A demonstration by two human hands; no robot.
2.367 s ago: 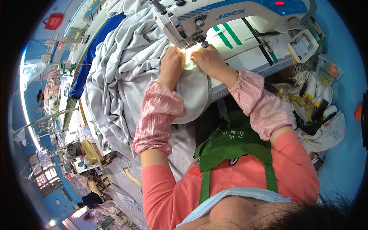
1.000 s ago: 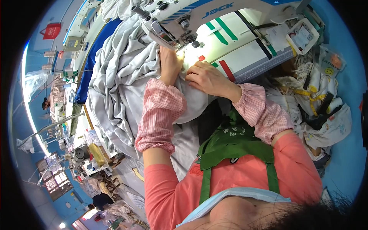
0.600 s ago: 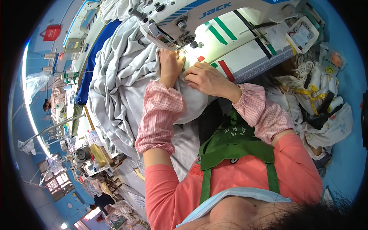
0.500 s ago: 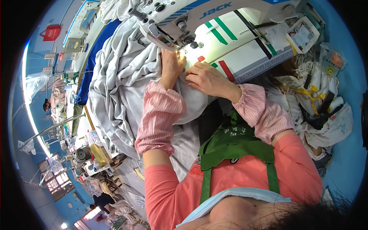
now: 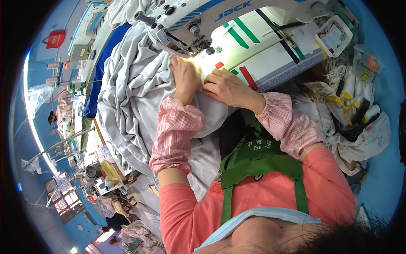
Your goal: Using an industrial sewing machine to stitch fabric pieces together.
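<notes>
A large pale grey fabric (image 5: 139,84) lies bunched and folded to the left of the sewing machine (image 5: 182,29) and drapes down toward my lap. My left hand (image 5: 185,80) is closed on this fabric just below the machine's lit needle area; glare and the machine head partly hide its fingertips. Close by on the right, my right hand (image 5: 228,88) has its fingers curled and pinched on the fabric's edge, at the near side of the machine bed (image 5: 237,55). The needle itself is lost in the bright light.
Green, black and red tape strips mark the machine bed, and a ruler strip (image 5: 292,70) runs along its near edge. A white tray (image 5: 334,36) sits at the far right. Thread cones, a yellow tape measure (image 5: 347,108) and scraps pile below it. Other machines stand at left.
My left hand has shifted slightly left and back from the needle area. My right hand stays nearly in place on the fabric edge. The view has tilted a little.
</notes>
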